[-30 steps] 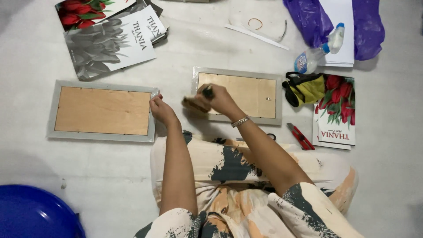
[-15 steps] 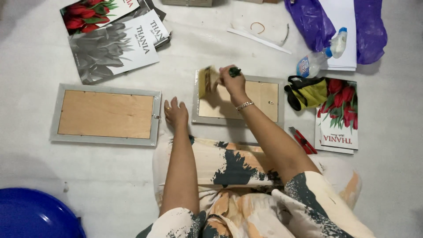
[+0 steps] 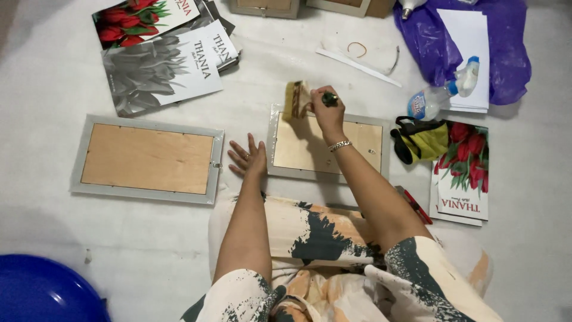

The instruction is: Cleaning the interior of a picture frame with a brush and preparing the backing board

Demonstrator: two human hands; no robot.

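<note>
Head view: I see right hand (image 3: 326,110) closed round a brush (image 3: 296,100) at the near frame's (image 3: 326,146) top-left edge | left hand (image 3: 248,158) flat, fingers spread, probably touching its left edge | bare floor (image 3: 250,95) beyond.

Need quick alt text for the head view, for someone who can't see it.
The right hand holds a paintbrush at the top edge of a picture frame lying back-up; the left hand rests flat beside it, with a second frame further left.
</note>
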